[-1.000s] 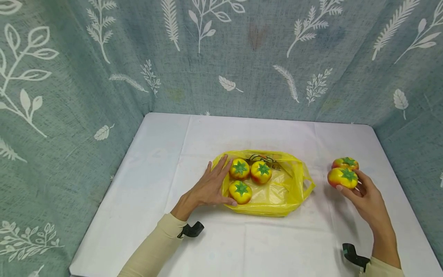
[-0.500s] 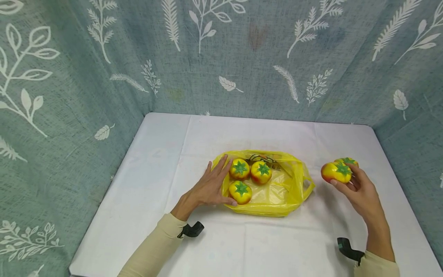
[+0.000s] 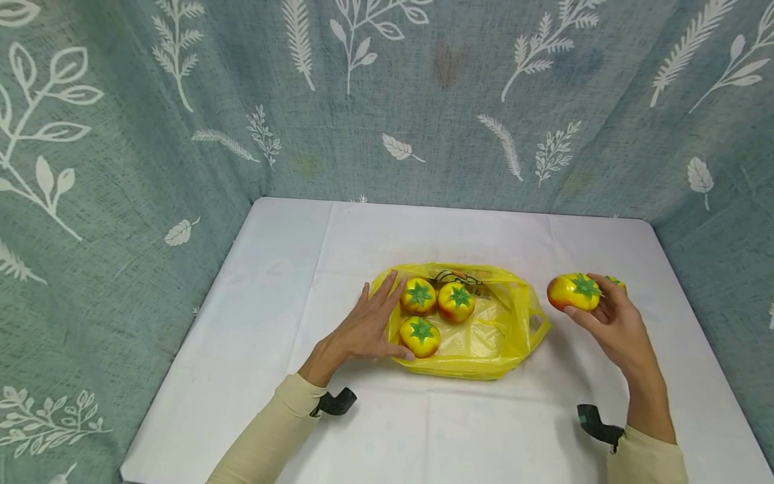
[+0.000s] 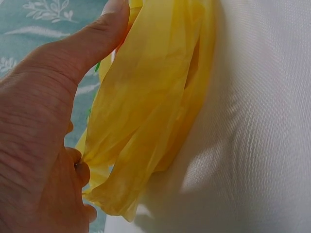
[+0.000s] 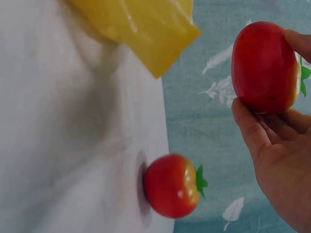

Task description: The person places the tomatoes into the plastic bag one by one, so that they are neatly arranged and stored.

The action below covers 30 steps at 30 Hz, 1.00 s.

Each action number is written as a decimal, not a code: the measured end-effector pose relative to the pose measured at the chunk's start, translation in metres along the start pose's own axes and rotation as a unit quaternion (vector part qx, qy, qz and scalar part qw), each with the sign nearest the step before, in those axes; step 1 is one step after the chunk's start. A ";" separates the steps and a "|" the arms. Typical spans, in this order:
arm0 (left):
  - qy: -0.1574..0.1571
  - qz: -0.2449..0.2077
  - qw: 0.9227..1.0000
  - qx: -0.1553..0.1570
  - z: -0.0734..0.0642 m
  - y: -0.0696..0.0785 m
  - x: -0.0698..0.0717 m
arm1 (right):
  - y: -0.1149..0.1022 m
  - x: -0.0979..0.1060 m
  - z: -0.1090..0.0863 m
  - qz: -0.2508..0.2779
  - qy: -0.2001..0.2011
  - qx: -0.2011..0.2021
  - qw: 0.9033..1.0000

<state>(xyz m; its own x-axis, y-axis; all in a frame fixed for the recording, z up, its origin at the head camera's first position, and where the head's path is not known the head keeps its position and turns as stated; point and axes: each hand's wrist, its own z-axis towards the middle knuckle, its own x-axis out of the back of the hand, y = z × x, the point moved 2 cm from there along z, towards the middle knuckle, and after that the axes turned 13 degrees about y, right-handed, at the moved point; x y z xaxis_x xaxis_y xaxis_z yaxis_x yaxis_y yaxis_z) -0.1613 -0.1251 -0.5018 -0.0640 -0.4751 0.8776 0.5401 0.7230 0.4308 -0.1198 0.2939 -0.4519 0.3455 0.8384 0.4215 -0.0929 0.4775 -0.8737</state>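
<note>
My right hand holds a yellow-and-red artificial tomato with a green star-shaped top, above the table to the right of a yellow plastic bag. In the right wrist view its red underside shows between thumb and fingers. Another tomato stands on the table beyond, mostly hidden by the right hand in the head view. My left hand rests on the bag's left end, fingers straight and spread, thumb at the front rim. Inside the wide bag mouth sit three tomatoes, all toward the left.
A white cloth covers the table. Green-blue curtains with white leaf prints rise behind and at both sides. The bag's loop handle sticks out on its right. Black wrist mounts sit on both forearms.
My right hand has lifted the tomato and carried it left toward the bag, away from the other one standing behind. My left hand and the bag stay in place.
</note>
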 end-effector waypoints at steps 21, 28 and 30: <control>0.000 -0.005 1.000 0.007 -0.002 -0.002 0.000 | -0.034 -0.032 0.014 0.056 -0.067 0.032 0.996; -0.001 -0.005 1.000 0.006 -0.002 -0.002 0.001 | -0.040 -0.045 0.018 0.049 -0.079 0.029 0.995; 0.000 -0.003 1.000 0.005 -0.001 -0.002 0.001 | -0.041 -0.048 0.020 0.047 -0.084 0.025 0.995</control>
<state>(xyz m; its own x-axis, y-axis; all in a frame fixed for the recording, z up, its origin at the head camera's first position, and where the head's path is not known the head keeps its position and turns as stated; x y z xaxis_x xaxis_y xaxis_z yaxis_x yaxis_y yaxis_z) -0.1614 -0.1276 -0.5023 -0.0678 -0.4796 0.8748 0.5318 0.7245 0.4384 -0.1510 0.2394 -0.4317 0.1728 0.9103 0.3762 -0.1646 0.4033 -0.9002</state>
